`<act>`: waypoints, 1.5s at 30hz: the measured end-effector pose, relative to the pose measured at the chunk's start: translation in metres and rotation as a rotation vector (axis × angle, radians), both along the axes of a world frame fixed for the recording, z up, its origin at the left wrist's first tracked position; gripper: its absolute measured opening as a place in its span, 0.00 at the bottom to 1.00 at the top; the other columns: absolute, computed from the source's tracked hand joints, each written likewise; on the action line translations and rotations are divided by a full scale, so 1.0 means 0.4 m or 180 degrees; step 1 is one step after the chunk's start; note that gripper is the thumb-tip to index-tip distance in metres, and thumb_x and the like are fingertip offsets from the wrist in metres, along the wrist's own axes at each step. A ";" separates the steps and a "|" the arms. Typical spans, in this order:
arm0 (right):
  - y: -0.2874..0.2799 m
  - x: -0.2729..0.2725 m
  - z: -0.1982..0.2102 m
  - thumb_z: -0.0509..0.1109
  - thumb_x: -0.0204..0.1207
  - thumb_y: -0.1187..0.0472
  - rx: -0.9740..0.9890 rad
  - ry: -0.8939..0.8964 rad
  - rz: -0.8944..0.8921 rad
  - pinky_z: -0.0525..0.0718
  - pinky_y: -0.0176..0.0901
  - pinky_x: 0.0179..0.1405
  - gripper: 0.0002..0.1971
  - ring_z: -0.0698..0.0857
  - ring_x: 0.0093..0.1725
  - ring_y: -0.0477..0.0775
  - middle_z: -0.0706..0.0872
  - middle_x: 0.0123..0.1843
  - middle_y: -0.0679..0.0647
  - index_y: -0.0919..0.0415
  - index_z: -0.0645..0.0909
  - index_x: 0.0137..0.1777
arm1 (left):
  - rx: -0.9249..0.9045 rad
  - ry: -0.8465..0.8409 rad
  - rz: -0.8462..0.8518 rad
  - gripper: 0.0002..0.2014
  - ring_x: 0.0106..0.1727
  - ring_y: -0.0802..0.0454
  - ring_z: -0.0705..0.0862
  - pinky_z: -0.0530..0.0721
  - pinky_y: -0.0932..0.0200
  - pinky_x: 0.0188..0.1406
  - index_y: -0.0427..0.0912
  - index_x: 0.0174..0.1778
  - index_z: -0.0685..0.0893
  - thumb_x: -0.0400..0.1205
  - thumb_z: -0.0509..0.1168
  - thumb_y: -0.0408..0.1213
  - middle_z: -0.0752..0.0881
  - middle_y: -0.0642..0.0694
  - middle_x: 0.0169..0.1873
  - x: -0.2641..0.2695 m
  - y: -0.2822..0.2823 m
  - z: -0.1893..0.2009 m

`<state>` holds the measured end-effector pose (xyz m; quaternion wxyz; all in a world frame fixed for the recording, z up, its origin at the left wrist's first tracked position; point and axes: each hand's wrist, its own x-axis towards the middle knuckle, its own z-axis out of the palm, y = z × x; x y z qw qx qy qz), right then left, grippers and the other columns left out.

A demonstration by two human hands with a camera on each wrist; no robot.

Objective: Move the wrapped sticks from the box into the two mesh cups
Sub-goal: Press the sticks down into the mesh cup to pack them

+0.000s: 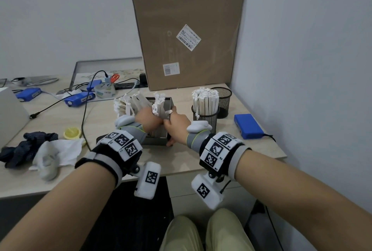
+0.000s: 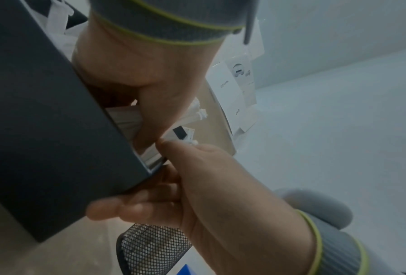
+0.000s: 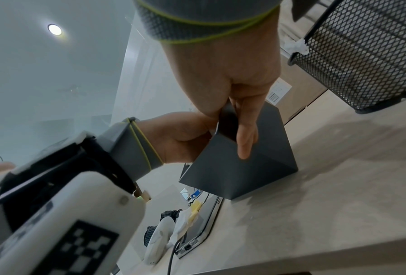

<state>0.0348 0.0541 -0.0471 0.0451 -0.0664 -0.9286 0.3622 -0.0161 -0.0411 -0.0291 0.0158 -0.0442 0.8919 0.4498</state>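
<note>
1. While the right hand [image 1: 177, 122] clamps the near right corner of the dark box [image 3: 239, 167], thumb inside the wall and fingers down the outside, the left hand [image 1: 148, 118] is sunk into the box and closed round a bundle of wrapped sticks [image 1: 136, 102].
2. Most of the remaining sticks stand or lean in the box, which sits on the table [image 1: 231, 150] just left of the two mesh cups; their torn white paper tops fan out above the rim.
3. One mesh cup [image 1: 205, 118], the nearer, is already packed tight with upright sticks; the farther mesh cup [image 1: 222, 99], just behind it, looks empty from the head view.
4. Handling, as a judgement: the sticks are probably light and stiff along their length, but their thin paper sleeves are likely slick against one another and easily torn, so a loose bundle could splay or shed sticks.
5. A firm grasp round the middle of the bundle, below the frayed tops, should keep it together; pulling by the paper ends risks ripping the wrappers.
6. The box seems light enough to lift with the bundle, which would explain the right hand pinning it down.
7. The farther cup is the likely destination, and it must be reached past the full one without knocking it.
</note>
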 end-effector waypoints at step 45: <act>0.099 -0.014 0.049 0.59 0.82 0.57 -0.2306 0.1057 -0.0697 0.87 0.45 0.36 0.06 0.86 0.39 0.55 0.83 0.37 0.53 0.58 0.76 0.50 | 0.3762 0.0548 -0.0623 0.03 0.35 0.55 0.83 0.84 0.58 0.44 0.39 0.49 0.82 0.83 0.64 0.34 0.83 0.48 0.29 -0.017 -0.002 0.171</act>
